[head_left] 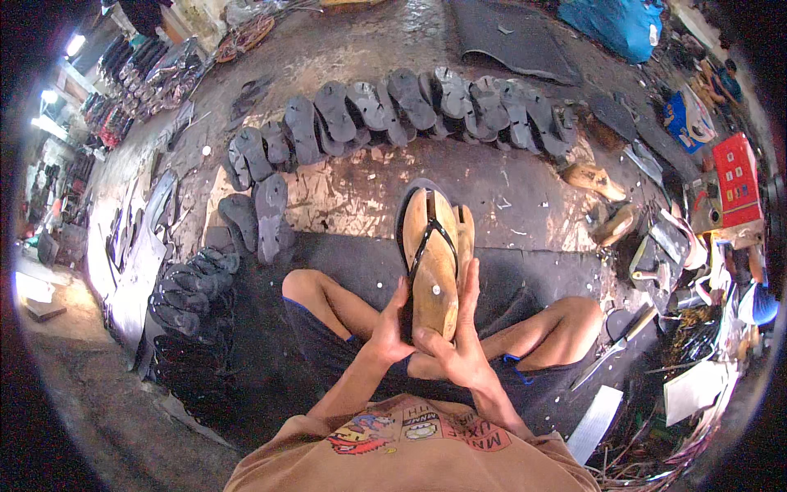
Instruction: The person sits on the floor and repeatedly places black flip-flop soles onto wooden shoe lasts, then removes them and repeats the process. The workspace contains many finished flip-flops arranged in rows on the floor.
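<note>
Between my hands, in front of my crossed legs, a yellowish wooden shoe last (pixel 434 291) stands toe-up with a black flip-flop (pixel 402 238) fitted on it. The flip-flop's thin black strap (pixel 429 232) forks over the last from the toe slot. Close behind on the right, a second wooden last (pixel 466 238) partly shows. My left hand (pixel 388 330) is closed against the left side near the heel, its fingers mostly hidden behind. My right hand (pixel 459 348) grips the heel end from the right, thumb across the heel and fingers stretched up the side.
Black flip-flop soles (pixel 332 111) form a curved row ahead. More dark footwear (pixel 193 287) is piled at the left. Loose wooden lasts (pixel 592 179) lie to the right, and a long knife (pixel 615 344) rests beside my right knee. A red box (pixel 737 180) stands farther right.
</note>
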Available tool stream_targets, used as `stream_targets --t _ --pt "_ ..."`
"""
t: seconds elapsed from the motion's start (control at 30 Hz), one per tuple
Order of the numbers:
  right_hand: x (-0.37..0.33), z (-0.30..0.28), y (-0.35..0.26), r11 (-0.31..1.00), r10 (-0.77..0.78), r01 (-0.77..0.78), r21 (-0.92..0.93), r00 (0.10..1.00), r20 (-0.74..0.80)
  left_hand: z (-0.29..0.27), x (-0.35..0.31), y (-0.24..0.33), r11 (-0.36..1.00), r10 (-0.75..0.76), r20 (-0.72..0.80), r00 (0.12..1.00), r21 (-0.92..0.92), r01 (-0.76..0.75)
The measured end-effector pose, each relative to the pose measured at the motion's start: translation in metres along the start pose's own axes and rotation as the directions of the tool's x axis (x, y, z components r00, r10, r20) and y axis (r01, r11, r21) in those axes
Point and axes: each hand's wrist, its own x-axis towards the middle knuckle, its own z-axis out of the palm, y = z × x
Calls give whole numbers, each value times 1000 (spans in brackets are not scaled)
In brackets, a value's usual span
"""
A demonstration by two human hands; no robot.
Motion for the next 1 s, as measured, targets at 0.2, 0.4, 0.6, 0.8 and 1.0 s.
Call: stream_targets --t 0.2,0.4,0.6,0.8,1.0 --pt "-35 -32 2 919 129 -129 374 991 24 -60 7 74 972 235 166 958 -64 -227" --pt "67 -115 88 832 84 -214 -512 961 -265 -17 -23 34 970 181 373 910 -223 -102" --pt "137 -7 -53 561 -483 577 -594 811 331 -30 -41 15 998 -51 423 905 49 33" --pt "236 97 -22 932 -112 264 -249 862 495 -60 -103 57 589 510 -144 848 777 -222" --pt "269 279 134 767 53 184 -615 936 347 -151 -165 230 546 808 -581 95 678 -493"
